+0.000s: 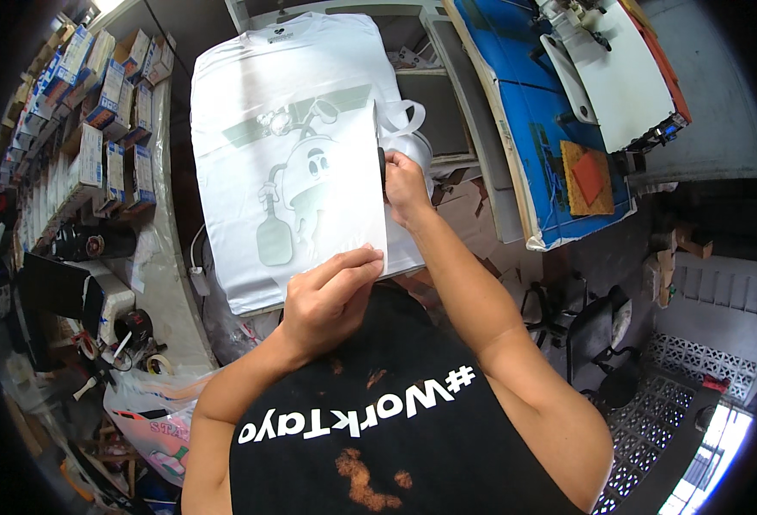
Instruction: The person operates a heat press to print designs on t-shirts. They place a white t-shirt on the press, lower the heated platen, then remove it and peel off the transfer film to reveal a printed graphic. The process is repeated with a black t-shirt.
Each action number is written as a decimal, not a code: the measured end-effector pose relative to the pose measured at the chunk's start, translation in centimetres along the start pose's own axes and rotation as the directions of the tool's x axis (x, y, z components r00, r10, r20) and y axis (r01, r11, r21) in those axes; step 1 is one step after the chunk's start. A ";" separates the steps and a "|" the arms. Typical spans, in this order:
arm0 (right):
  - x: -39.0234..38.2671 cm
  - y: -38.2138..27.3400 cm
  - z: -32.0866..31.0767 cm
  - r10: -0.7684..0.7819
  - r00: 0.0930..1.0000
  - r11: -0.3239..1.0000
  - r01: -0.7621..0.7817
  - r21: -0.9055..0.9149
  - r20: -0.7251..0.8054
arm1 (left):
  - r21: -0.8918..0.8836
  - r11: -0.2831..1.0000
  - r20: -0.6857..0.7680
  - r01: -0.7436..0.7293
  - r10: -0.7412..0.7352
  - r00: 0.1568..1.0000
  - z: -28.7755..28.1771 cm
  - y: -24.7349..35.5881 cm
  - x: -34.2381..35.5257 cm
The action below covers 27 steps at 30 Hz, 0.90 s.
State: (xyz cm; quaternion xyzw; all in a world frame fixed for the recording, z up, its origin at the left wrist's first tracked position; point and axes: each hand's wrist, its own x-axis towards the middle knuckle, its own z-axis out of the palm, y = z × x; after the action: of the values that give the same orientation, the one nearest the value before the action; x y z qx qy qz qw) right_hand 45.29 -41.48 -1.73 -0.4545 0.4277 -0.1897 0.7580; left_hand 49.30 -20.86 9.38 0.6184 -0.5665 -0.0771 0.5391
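Black fabric with white lettering and orange-brown stains forms the sleeveless top (353,438) nearest the camera. Beyond it, the left hand (331,292) has its grip clamped on the near right corner of a translucent sheet (353,206), thumb and fingertips together. The sheet lies over the front of a white shirt (224,197). The right hand (406,193), at the sheet's right edge, has its grip closed around a dark tool (383,172); the tool's working end is hidden.

Orientation: the shirt's long axis runs near to far, its far end leaning slightly left; the neckline points away from the person. The sheet's right edge follows nearly the same line.

Appearance: the shirt is smooth, with minor folds at its borders. A pale grey-green cartoon figure, with large eyes and a paddle shape, shows in the sheet area. A white curled strip (408,116) stands off the far right side.

Containers: at lower left, a plastic bag (160,395) shows pink shapes, whether printed or inside cannot be told. Farther left, blue-and-white cardboard boxes (141,176) stand in rows beside a grey counter (172,283); their contents cannot be identified. At far right, a blue panel (546,206) carries an orange pad (602,202).
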 end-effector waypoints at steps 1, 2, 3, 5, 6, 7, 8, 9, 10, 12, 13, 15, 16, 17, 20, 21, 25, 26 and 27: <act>0.5 0.4 -0.1 -0.010 1.000 1.000 0.010 0.021 0.001 | -0.008 1.000 0.013 0.007 -0.007 1.000 -0.1 0.2 0.0; 0.9 0.6 -0.2 -0.020 1.000 0.999 0.020 0.042 0.002 | -0.016 1.000 0.020 -0.004 0.005 1.000 -0.2 0.4 0.0; 0.9 0.0 0.0 -0.006 1.000 1.000 0.006 0.017 -0.003 | -0.022 1.000 0.024 -0.012 0.013 1.000 -0.4 0.6 -0.1; 0.9 -1.4 0.4 0.021 1.000 0.999 -0.021 -0.034 -0.012 | -0.021 1.000 0.026 -0.014 0.014 1.000 -0.6 0.9 -0.2; 1.1 -1.4 0.2 0.025 1.000 0.999 -0.025 -0.028 -0.002 | -0.015 1.000 0.025 -0.011 0.011 1.000 -0.7 1.1 -0.1; 1.3 -1.3 -0.1 0.029 1.000 0.999 -0.029 -0.023 0.009 | -0.009 1.000 0.024 -0.007 0.007 1.000 -0.8 1.1 0.0; 1.5 -1.2 -0.3 0.033 0.999 0.999 -0.033 -0.018 0.020 | -0.013 1.000 0.020 -0.002 0.003 1.000 -0.8 1.2 0.0; 1.6 -1.1 -0.6 0.036 0.999 0.999 -0.035 -0.034 0.022 | -0.016 1.000 0.015 0.004 -0.004 1.000 -0.9 1.1 -0.1; 1.8 -1.0 -0.9 0.039 0.999 0.998 -0.037 -0.050 0.025 | -0.020 1.000 0.009 0.011 -0.011 1.000 -0.9 1.1 -0.1; 1.9 -1.1 -1.4 0.050 0.998 0.995 -0.047 -0.082 0.034 | -0.012 0.999 0.067 0.040 -0.039 0.997 -1.4 1.2 -0.1; 1.8 -1.4 -1.6 0.059 0.997 0.994 -0.054 -0.099 0.041 | -0.007 0.999 0.096 0.054 -0.053 0.994 -1.8 1.2 -0.1; 1.7 -1.9 -1.8 0.080 0.996 0.990 -0.075 -0.120 0.036 | -0.009 0.998 0.121 0.055 -0.054 0.991 -2.7 1.3 -0.3; 1.7 -2.3 -1.9 0.092 0.995 0.988 -0.089 -0.124 0.023 | -0.010 0.998 0.135 0.055 -0.054 0.989 -2.9 1.3 -0.4; 1.7 -2.4 -1.9 0.104 0.994 0.987 -0.102 -0.127 0.011 | -0.006 0.999 0.132 0.052 -0.051 0.990 -3.0 1.3 -0.5; 1.7 -2.5 -1.7 0.113 0.994 0.985 -0.111 -0.129 0.008 | -0.011 0.999 0.122 0.050 -0.048 0.991 -3.1 1.4 -0.5; 1.7 -2.4 -1.6 0.112 0.994 0.989 -0.110 -0.101 0.015 | -0.027 0.998 0.122 0.054 -0.051 0.991 -3.0 1.4 -0.5; 2.3 -1.3 -1.8 0.100 0.993 0.995 -0.099 -0.034 0.054 | -0.050 0.997 0.129 0.066 -0.059 0.990 -2.4 1.5 -0.4; 2.5 -1.1 -2.0 0.095 0.993 0.995 -0.093 -0.029 0.066 | -0.050 0.996 0.132 0.073 -0.066 0.989 -2.4 1.5 -0.4; 2.4 -1.2 -1.9 0.101 0.993 0.994 -0.098 -0.039 0.059 | -0.049 0.996 0.134 0.080 -0.073 0.988 -2.4 1.5 -0.5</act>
State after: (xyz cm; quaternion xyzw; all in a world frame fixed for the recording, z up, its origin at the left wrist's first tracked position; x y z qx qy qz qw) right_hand 45.21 -44.71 -2.21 -0.4518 0.4300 -0.1300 0.7708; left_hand 49.88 -18.73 11.26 0.6185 -0.5744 -0.1536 0.5138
